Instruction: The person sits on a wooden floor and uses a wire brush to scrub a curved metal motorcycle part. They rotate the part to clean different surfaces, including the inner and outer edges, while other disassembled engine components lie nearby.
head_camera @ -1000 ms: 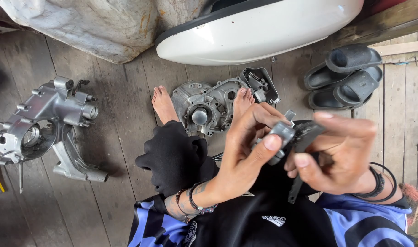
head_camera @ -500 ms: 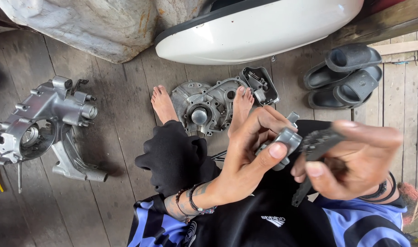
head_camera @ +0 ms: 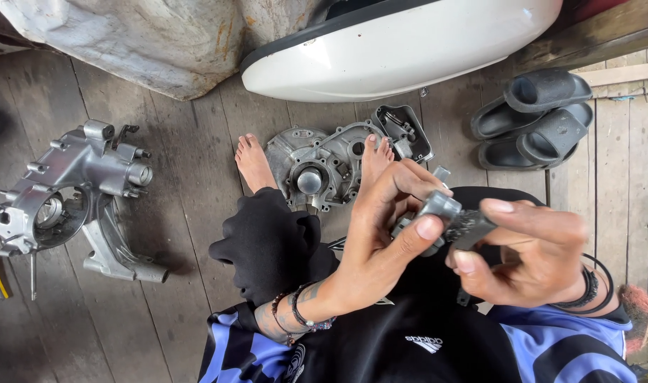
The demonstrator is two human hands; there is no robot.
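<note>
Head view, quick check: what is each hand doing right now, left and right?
Left hand: closed on a small grey metal part, pinched between thumb and fingers.
Right hand: closed on a dark brush-like tool, its head against the part.

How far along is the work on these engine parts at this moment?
Done: the engine is apart; a crankcase half and a cover lie on the floor. In hand: the left hand holds a small grey metal part while the right hand presses a dark brush against it. Left: both floor pieces lie unassembled.
</note>
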